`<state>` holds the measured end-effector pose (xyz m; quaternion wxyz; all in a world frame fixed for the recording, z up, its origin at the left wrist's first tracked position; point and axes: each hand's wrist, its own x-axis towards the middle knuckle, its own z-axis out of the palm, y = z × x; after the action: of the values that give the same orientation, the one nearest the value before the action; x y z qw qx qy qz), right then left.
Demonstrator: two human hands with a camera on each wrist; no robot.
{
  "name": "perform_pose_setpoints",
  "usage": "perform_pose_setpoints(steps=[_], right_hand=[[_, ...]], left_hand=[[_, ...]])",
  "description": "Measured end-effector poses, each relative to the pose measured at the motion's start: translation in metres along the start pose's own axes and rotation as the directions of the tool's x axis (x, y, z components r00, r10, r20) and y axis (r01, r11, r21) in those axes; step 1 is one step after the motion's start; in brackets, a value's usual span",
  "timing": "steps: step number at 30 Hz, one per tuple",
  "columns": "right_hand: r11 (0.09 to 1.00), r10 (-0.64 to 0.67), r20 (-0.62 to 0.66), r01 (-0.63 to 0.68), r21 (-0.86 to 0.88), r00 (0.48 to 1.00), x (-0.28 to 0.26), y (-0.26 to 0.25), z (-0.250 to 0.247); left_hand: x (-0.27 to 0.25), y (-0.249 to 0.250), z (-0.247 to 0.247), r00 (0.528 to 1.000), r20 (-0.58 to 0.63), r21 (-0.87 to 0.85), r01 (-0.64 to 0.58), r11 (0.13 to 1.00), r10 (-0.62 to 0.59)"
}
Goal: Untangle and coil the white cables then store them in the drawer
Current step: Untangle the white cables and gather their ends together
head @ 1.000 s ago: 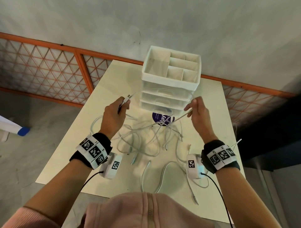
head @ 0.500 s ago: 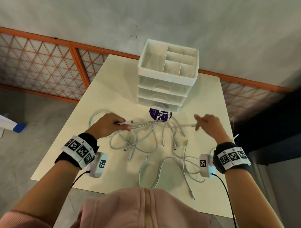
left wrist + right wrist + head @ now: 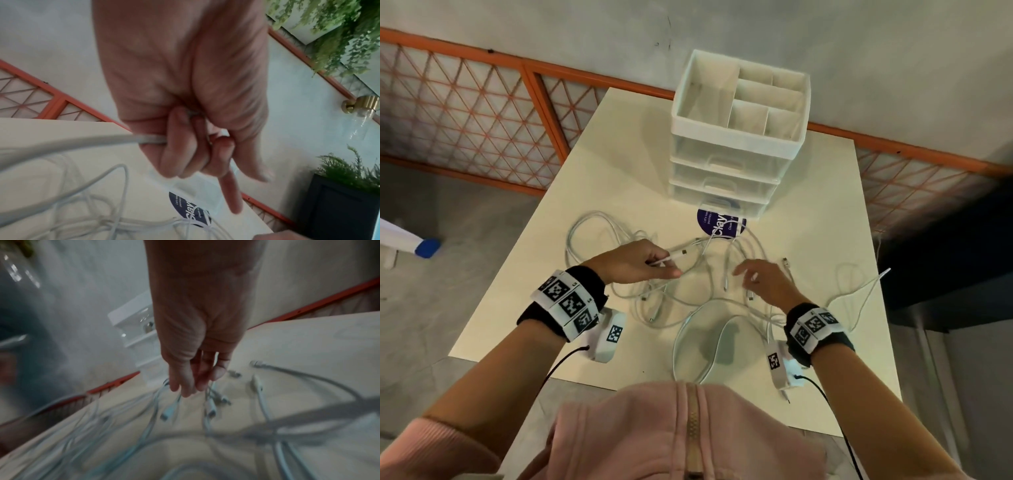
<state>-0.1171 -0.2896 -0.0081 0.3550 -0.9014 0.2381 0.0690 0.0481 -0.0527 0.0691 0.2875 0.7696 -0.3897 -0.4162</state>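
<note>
A tangle of several white cables (image 3: 688, 294) lies across the middle of the cream table (image 3: 619, 164). My left hand (image 3: 664, 265) hovers low over its left side and grips one cable end (image 3: 671, 257), whose plug pointing right. In the left wrist view the fingers (image 3: 174, 154) curl round that cable (image 3: 82, 144). My right hand (image 3: 746, 274) reaches over the right side of the tangle with loose fingers, holding nothing. In the blurred right wrist view its fingertips (image 3: 185, 389) hang just above cable plugs (image 3: 209, 408). The white drawer unit (image 3: 726, 164) stands behind, its three drawers closed.
A round purple sticker (image 3: 722, 224) lies in front of the drawer unit. One cable loop (image 3: 859, 284) reaches the table's right edge. An orange lattice railing (image 3: 465, 113) runs behind the table. A blue-tipped white object (image 3: 428, 247) lies on the floor at left.
Both hands came down from chest height to just over the table. The right hand let go of the cable it was pulling taut. The left hand keeps its cable end.
</note>
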Motion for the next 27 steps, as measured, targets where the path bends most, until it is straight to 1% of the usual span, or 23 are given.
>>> perform_pose_setpoints(steps=[1, 2, 4, 6, 7, 9, 10, 11, 13, 16, 18, 20, 22, 23, 24, 27], right_hand=[[0.998, -0.062, 0.038, 0.062, -0.003, 0.997, 0.003, -0.001, 0.01], [0.996, -0.091, 0.073, 0.092, -0.007, 0.993, 0.007, -0.002, 0.018], [0.996, -0.084, 0.093, 0.085, -0.008, 0.992, 0.014, -0.001, 0.028], [0.995, -0.102, 0.036, 0.101, 0.018, 0.994, 0.019, -0.003, 0.027], [0.991, -0.133, -0.017, 0.133, 0.032, 0.991, 0.021, -0.007, 0.022], [0.972, -0.225, -0.16, 0.233, 0.03, 0.961, 0.024, -0.021, 0.005], [0.964, -0.244, -0.217, 0.261, 0.052, 0.945, 0.026, -0.032, -0.008], [0.958, -0.236, -0.267, 0.27, 0.096, 0.934, 0.029, -0.043, -0.022], [0.927, -0.215, -0.308, 0.293, 0.234, 0.927, 0.03, -0.069, -0.052], [0.805, -0.251, -0.31, 0.376, 0.46, 0.917, 0.02, -0.109, -0.089], [0.743, -0.289, -0.302, 0.412, 0.528, 0.908, 0.009, -0.129, -0.103], [0.74, -0.321, -0.258, 0.411, 0.532, 0.911, 0.001, -0.142, -0.109], [0.762, -0.342, -0.202, 0.396, 0.512, 0.918, -0.001, -0.149, -0.107], [0.774, -0.339, -0.196, 0.391, 0.497, 0.92, 0.001, -0.149, -0.104], [0.787, -0.334, -0.214, 0.397, 0.473, 0.918, 0.002, -0.148, -0.101], [0.808, -0.336, -0.285, 0.43, 0.402, 0.898, 0.006, -0.141, -0.092]], left_hand=[[0.0, 0.002, 0.001, 0.999, -0.037, -0.029, -0.016, 0.999, 0.015], [-0.001, 0.003, 0.001, 0.997, -0.076, -0.053, -0.027, 0.998, 0.023], [0.0, 0.003, 0.001, 0.991, -0.13, -0.098, -0.039, 0.994, 0.026], [-0.001, 0.0, 0.002, 0.986, -0.161, -0.11, -0.05, 0.993, 0.032], [0.0, -0.002, 0.002, 0.984, -0.177, -0.118, -0.058, 0.991, 0.037], [0.003, -0.004, 0.003, 0.976, -0.212, -0.139, -0.081, 0.987, 0.05], [0.004, -0.002, 0.004, 0.97, -0.238, -0.145, -0.089, 0.985, 0.052], [0.006, 0.001, 0.004, 0.962, -0.267, -0.151, -0.097, 0.984, 0.054], [0.011, 0.01, 0.005, 0.949, -0.306, -0.169, -0.125, 0.978, 0.069], [0.018, 0.03, 0.006, 0.924, -0.354, -0.193, -0.226, 0.955, 0.147], [0.021, 0.046, 0.007, 0.892, -0.402, -0.156, -0.291, 0.944, 0.209], [0.024, 0.061, 0.009, 0.868, -0.432, -0.134, -0.331, 0.934, 0.246], [0.026, 0.071, 0.011, 0.852, -0.454, -0.125, -0.352, 0.928, 0.262], [0.027, 0.074, 0.011, 0.845, -0.464, -0.124, -0.358, 0.925, 0.265], [0.027, 0.075, 0.011, 0.843, -0.47, -0.126, -0.36, 0.925, 0.264], [0.025, 0.073, 0.01, 0.859, -0.452, -0.157, -0.343, 0.926, 0.242]])
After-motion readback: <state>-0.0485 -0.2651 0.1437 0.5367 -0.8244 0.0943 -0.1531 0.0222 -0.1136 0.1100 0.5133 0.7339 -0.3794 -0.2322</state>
